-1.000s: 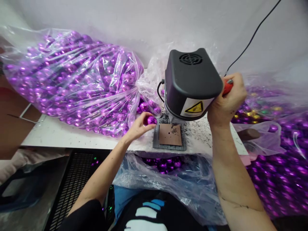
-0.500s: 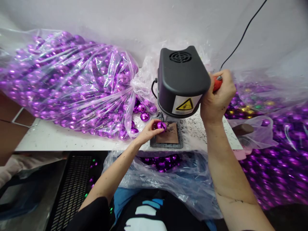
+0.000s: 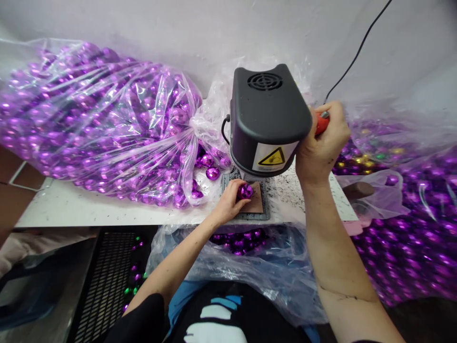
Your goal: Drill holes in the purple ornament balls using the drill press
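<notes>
Purple bauble [image 3: 245, 191] pinched in left hand [image 3: 228, 205] fingertips, held on brown pad [image 3: 256, 204] under black drill press head [image 3: 267, 119], frame centre. Right hand [image 3: 321, 145] fingers wrapped tight around red lever handle [image 3: 321, 125]. Bagged purple baubles [image 3: 100, 124] upper left.

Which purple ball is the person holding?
The ball in the left hand, pressed on the brown pad under the black machine. All the others sit loose or in bags.
</notes>
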A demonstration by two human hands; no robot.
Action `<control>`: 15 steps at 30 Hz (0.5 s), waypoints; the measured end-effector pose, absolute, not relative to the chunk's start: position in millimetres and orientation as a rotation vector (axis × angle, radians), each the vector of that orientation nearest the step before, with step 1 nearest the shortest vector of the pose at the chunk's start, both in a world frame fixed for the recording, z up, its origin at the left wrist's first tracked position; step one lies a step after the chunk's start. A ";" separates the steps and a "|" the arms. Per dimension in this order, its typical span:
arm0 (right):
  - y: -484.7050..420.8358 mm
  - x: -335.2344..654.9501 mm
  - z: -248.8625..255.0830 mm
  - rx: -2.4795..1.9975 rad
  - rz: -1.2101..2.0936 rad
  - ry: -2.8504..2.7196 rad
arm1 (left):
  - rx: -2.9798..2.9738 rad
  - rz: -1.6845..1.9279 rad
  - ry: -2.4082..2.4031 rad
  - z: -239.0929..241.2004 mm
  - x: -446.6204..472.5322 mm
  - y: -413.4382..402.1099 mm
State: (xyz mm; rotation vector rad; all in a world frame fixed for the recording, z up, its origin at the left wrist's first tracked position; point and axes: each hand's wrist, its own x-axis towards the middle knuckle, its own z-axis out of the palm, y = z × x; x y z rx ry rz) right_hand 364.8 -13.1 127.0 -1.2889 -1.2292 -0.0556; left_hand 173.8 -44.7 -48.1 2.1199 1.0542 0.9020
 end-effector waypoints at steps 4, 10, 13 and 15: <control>-13.8 362.8 127.5 -1.293 -0.060 -1.211 | 2.115 0.957 1.083 -53.5 183.4 -52.9; -14.8 362.1 126.9 -1.308 -0.086 -1.202 | 2.085 1.029 1.321 -61.9 202.0 -54.5; -15.1 363.5 127.0 -1.287 -0.095 -1.224 | 2.117 0.987 1.392 -62.4 204.9 -53.5; -16.8 364.0 125.6 -1.267 -0.147 -1.247 | 2.120 0.990 1.417 -61.9 204.8 -53.1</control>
